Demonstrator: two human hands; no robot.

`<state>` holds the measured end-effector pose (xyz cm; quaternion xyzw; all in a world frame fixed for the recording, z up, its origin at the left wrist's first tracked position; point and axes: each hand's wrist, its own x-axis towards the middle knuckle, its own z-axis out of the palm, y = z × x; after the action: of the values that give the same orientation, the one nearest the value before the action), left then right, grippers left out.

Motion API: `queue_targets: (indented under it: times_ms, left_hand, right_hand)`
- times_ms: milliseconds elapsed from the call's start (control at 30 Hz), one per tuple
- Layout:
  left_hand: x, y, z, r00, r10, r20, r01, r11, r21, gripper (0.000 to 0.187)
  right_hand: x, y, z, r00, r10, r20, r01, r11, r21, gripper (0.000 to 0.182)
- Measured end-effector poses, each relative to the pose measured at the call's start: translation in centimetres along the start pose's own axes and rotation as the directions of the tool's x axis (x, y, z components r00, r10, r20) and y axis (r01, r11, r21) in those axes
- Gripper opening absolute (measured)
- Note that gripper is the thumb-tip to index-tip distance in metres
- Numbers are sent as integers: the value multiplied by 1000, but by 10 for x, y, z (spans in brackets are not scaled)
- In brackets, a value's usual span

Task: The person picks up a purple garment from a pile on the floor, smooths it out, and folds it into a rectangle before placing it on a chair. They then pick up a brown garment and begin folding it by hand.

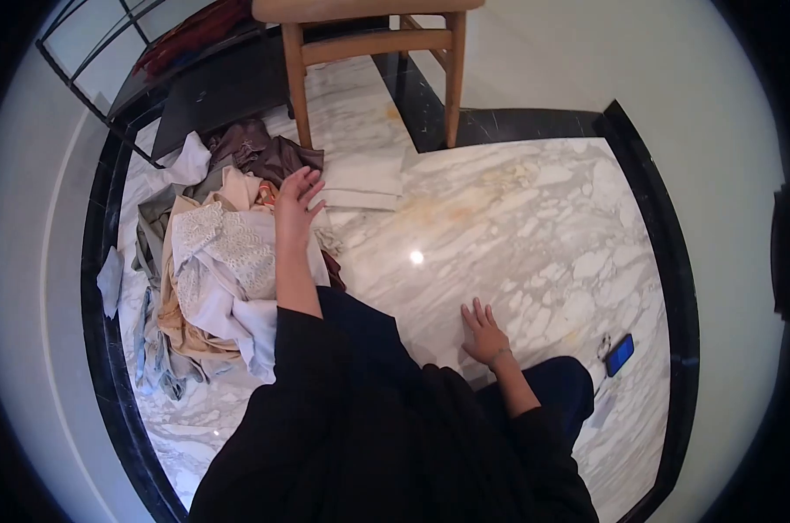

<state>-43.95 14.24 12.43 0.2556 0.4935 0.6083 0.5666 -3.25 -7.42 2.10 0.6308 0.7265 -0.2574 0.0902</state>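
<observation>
My left hand (297,202) is over the right side of a heap of clothes, with its fingers slightly curled and apart and nothing visible in them. The heap holds a white lace garment (225,244), a tan cloth (181,327), a grey cloth (151,227) and a dark brown garment (254,148). Just right of that hand, a folded off-white cloth (360,185) lies flat on the floor. My right hand (484,338) is spread on the marble floor (517,235), palm down and holding nothing.
A wooden chair (373,50) stands at the top, its legs near the folded cloth. Behind the heap is a black metal rack (220,96) with a red cloth (194,39). A phone (620,356) with a cord lies at right. Black skirting (665,253) edges the walls.
</observation>
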Motion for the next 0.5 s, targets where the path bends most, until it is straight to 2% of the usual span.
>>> queue_targets:
  times_ms: [67,100,167,200,233,300,400,500]
  left_hand:
    - [-5,3,-1,1000,-17,1,16,936,352,41]
    - [-9,0,1,997,-48,-67,73,888,453,32]
    - [40,-48,-53,985,-174,-8,121,649,751,33]
    - [59,-68,-73,971,-240,3,118,489,864,33]
    - [60,-75,-72,971,-239,0,92,376,922,38]
    - [54,-86,-71,972,-233,-9,42,136,990,47]
    - [63,-100,-73,832,-554,12,-116,-152,982,54]
    - [8,-92,-26,943,-310,-122,-120,-659,742,51]
  right_hand:
    - [5,3,0,1000,12,0,-12,1000,26,91]
    - [8,3,-2,1000,23,8,-23,999,36,90]
    - [10,7,-5,999,27,19,-28,997,65,87]
    - [9,9,-6,1000,19,22,-21,996,83,85]
    - [8,13,-7,1000,12,26,-15,995,100,84]
    - [12,26,-3,1000,-6,24,2,987,158,81]
    - [15,40,1,999,-41,15,37,969,243,77]
    - [14,51,5,998,-65,12,58,948,313,72]
